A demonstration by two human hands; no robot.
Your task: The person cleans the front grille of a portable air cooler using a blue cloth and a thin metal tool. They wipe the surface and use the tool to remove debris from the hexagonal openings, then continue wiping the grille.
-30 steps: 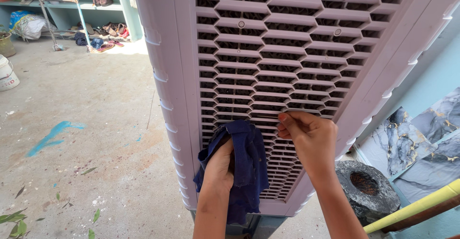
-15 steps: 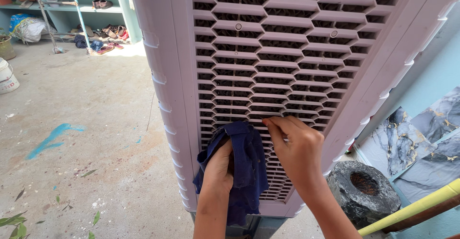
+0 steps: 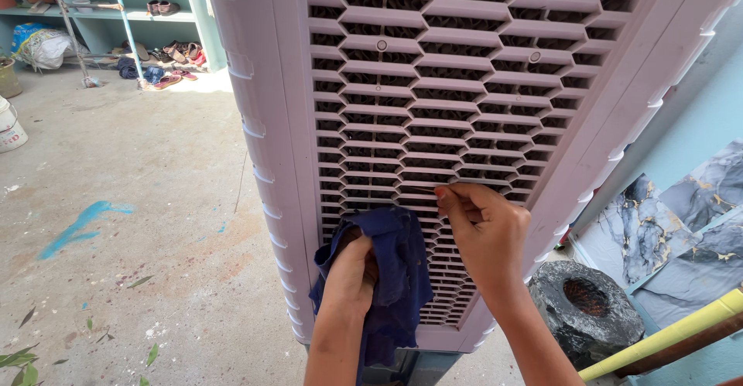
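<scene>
One dark blue cloth (image 3: 396, 278) lies pressed against the lower slats of the white grille panel (image 3: 433, 123), bunched in the closed left hand (image 3: 352, 276). Just right of it, the right hand (image 3: 484, 235) pinches a slat. Concrete floor (image 3: 139, 200) extends left.

A stained concrete floor (image 3: 139, 200) lay in sunlight; green shelves (image 3: 116, 15) held shoes (image 3: 174, 49) beyond, and a pale blue wall (image 3: 696, 123) stood right.
</scene>
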